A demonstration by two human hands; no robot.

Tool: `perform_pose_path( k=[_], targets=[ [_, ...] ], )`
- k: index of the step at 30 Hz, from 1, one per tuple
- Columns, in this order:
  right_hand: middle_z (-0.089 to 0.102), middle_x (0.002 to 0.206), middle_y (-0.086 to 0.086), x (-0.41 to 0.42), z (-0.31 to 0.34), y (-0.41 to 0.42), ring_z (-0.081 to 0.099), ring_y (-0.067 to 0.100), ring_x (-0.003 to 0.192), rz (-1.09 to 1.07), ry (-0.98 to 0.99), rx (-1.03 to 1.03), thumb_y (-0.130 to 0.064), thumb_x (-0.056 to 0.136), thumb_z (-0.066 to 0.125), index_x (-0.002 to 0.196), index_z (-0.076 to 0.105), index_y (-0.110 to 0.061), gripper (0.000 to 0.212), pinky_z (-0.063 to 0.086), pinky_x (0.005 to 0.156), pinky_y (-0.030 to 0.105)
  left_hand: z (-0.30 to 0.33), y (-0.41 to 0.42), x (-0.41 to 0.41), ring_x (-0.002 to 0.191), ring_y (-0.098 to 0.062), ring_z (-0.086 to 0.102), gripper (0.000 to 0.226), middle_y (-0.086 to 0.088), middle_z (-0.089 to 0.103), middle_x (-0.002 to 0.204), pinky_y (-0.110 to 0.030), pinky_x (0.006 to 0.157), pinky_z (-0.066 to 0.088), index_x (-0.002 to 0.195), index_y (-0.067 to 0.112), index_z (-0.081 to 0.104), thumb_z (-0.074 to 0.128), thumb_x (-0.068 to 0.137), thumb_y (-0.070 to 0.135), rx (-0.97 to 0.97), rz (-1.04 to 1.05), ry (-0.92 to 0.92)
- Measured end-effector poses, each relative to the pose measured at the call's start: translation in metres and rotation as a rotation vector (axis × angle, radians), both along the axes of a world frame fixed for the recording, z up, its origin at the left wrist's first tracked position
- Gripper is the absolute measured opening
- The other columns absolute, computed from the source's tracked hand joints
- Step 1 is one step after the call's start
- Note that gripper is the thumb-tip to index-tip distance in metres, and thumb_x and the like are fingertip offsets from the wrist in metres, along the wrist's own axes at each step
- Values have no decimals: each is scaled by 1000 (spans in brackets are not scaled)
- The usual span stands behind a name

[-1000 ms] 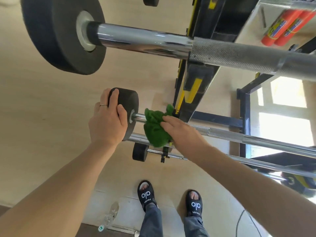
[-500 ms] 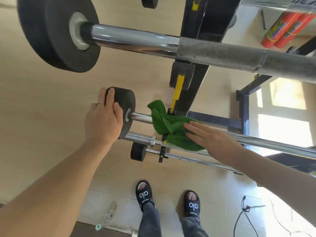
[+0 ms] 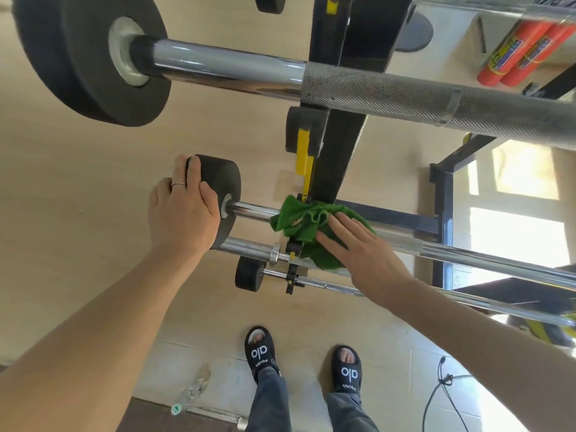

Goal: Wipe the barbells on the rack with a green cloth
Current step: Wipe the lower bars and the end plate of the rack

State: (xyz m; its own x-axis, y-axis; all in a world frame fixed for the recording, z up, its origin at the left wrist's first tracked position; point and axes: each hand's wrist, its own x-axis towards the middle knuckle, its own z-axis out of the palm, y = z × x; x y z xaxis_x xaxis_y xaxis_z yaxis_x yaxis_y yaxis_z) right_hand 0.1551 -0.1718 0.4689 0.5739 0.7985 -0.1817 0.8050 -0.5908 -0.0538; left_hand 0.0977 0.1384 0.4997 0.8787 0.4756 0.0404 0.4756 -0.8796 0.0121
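far left, top: big plate, black, on the upper bar; that bar's chrome sleeve and knurled shaft run right across the frame, resting on the rack.

left, middle: my left hand, fingers wrapped over the rim of a small plate at the end of the middle bar. i judge this grip is there to stop the bar rolling or sliding in its hook while the other hand rubs.

centre: rack, black upright with a yellow hook; the middle bar sits just under that hook.

centre, just right of the upright: cloth, green, bunched and draped over the middle bar where it meets the rack, hanging down toward the lower bar.

right of centre: my right hand, fingers spread and flat, pressing the cloth down onto the bars rather than gripping it. a flat palm covers more chrome per stroke, i judge.

lowest: thin bar with its own little plate, below the cloth, untouched now.

far right: red cylinders behind the rack, well apart from the work.

bottom: sandals on tile, a bottle lying left of them, a cable at right.

status: wiping is in hand on the middle bar near the rack; the long shafts to the right remain to do, by my reading.
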Motion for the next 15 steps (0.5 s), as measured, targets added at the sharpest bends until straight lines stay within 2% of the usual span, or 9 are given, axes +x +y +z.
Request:
perform_pose_path(
  k=[2, 4, 6, 7, 9, 10, 12, 15],
  targets=[
    [31, 159, 8, 5, 1, -28, 33, 31, 145, 18, 14, -17, -4, 71, 80, 152, 33, -22, 96, 22, 109, 46, 7, -9, -3, 138, -40, 35, 62, -18, 32, 157, -53, 116, 27, 154, 4, 25, 26, 103, 41, 87, -66, 64],
    [27, 161, 4, 9, -1, -63, 30, 28, 146, -1, 21, -53, -1, 68, 80, 154, 23, -25, 105, 30, 110, 46, 14, -32, -8, 145, -36, 27, 67, -17, 30, 159, -52, 120, 19, 155, 5, 22, 26, 102, 45, 115, -194, 70],
    [21, 162, 3, 6, 0, -81, 22, 27, 149, -33, 18, -77, 1, 71, 75, 154, 16, -25, 105, 32, 114, 48, 13, -68, -16, 149, -32, 20, 70, -13, 22, 163, -49, 122, 15, 157, 8, 15, 17, 101, 50, 44, -289, 77],
    [25, 161, 4, 3, 0, -79, 23, 28, 149, -55, 5, -64, 2, 71, 74, 154, 20, -23, 102, 31, 115, 49, 7, -88, -20, 151, -30, 15, 71, -11, 16, 164, -47, 123, 11, 158, 10, 10, 11, 100, 51, -14, -328, 98],
    [37, 156, 9, -5, 1, -58, 33, 31, 144, -117, -5, -10, 2, 66, 77, 150, 35, -16, 96, 25, 114, 52, -10, -123, -30, 153, -26, 6, 71, -9, 7, 166, -44, 124, 6, 158, 11, 2, 5, 100, 51, -86, -368, 168],
    [38, 155, 10, -8, 2, -42, 34, 32, 143, -139, -14, 22, 2, 64, 79, 150, 38, -14, 96, 20, 113, 52, -18, -136, -34, 153, -26, 7, 70, -9, 9, 166, -43, 124, 6, 158, 10, 4, 4, 100, 50, -92, -362, 195],
    [25, 161, 7, -11, 0, -14, 21, 29, 149, -169, -1, 75, -2, 74, 75, 155, 25, -15, 96, 7, 116, 46, -28, -150, -41, 151, -27, 17, 70, -12, 20, 164, -43, 124, 11, 158, 7, 12, 8, 100, 48, -74, -312, 230],
    [4, 166, 2, -11, -5, -7, -3, 22, 152, -192, 46, 112, -6, 89, 63, 158, 6, -20, 91, -5, 117, 40, -35, -157, -46, 147, -30, 27, 69, -15, 31, 159, -44, 122, 19, 156, 4, 21, 39, 101, 42, -28, -280, 246]
  ],
)
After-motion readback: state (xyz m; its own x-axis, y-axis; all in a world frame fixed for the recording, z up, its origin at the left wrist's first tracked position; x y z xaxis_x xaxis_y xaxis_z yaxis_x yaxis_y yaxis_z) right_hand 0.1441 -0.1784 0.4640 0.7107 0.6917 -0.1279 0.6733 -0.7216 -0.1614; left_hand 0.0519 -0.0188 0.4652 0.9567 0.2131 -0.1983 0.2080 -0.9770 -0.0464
